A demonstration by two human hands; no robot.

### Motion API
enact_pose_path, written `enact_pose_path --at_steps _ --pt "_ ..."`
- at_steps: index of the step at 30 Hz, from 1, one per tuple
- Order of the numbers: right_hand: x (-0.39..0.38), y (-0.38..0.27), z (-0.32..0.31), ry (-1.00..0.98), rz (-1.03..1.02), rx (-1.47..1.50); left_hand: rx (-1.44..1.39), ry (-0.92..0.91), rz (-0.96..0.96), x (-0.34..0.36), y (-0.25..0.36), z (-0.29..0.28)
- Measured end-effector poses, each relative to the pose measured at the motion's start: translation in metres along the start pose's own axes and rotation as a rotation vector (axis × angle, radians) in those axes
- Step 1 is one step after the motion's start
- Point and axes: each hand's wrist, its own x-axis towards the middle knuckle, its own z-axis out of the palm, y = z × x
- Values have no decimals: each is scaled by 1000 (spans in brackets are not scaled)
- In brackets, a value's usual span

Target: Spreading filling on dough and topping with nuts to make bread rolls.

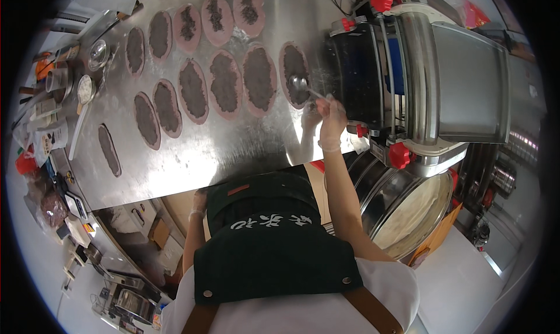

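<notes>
Head view: spoon (299, 83) at work on the far-right oval (291, 60)

Right hand (330, 119): fingers closed around the spoon handle, gripping it. The bowl sits over the dark filling (288, 90), towards the oval's right side; it appears to touch, though firm contact cannot be confirmed. Left hand (198, 203): low at the near edge of the surface (256, 139), beside the apron (262, 241), partly hidden; cannot tell whether its fingers are curled around anything.

Layout: the worked oval lies flat on the metal surface, just left of the roller machine (423, 77), at the right end of the middle row. Filling covers most of it, with a thin pink margin showing. Three ovals at the far side (249, 12) carry only a loose, crumbly strip down the middle.

Step in hand, as judged: spreading filling thin and even. Notes on method:
- Keep the bowl's back nearly flat and strokes light, since the dough looks thin and could drag or tear.
- Work lengthwise, from the middle outward, easing off short of the margin.
- Steady the oval's near end with the left hand if it slides.
- Keep the wrist clear of the red knob (361, 130) close by.
</notes>
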Motion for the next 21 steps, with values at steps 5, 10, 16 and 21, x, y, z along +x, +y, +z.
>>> enact_pose_path --at_steps 5,10,16,21 --pt "36 -16 34 -25 -34 15 -48 21 -17 -4 3 -3" --pt "-4 -14 11 43 25 -92 163 11 67 0 -10 -5" --pt "19 -11 38 -9 -18 -31 140 145 198 -24 -26 -20" --pt "40 -32 64 59 -58 -78 777 -94 -52 -52 80 -55"
